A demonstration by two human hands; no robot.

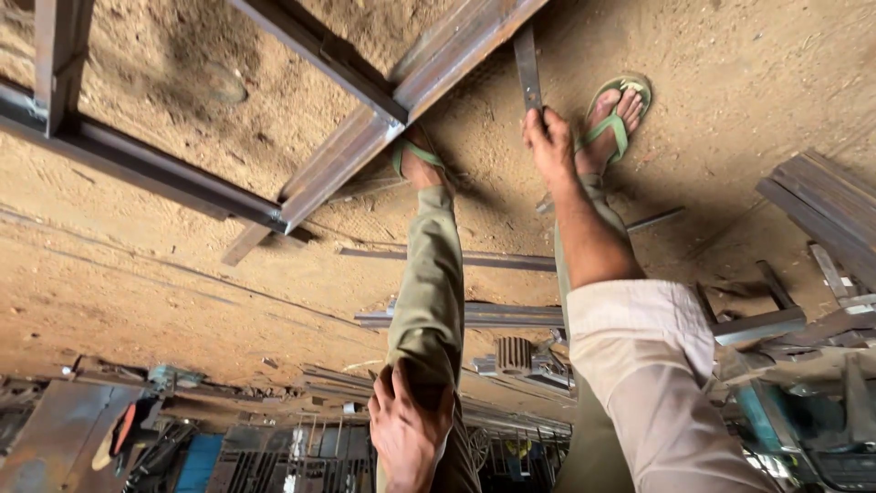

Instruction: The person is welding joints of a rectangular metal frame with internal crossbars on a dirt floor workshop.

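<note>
My right hand (550, 141) reaches down to the sandy ground and grips the end of a narrow flat steel strip (527, 59). The strip runs up under a rusty steel frame (360, 137) made of welded bars. My right forearm is bare below a rolled beige sleeve (648, 365). My left hand (408, 429) clasps my left leg in olive trousers (429, 283) near the knee. Both my feet wear green sandals: the right one (613, 114) just beside the strip, the left one (415, 160) at the frame's edge.
Long steel bars (474, 260) and an angle section (474, 316) lie on the sand behind my legs. A stack of steel sections (821, 205) sits at the right, with scrap pieces and a toothed gear (514, 354) nearby. Metal racks and sheets fill the lower edge.
</note>
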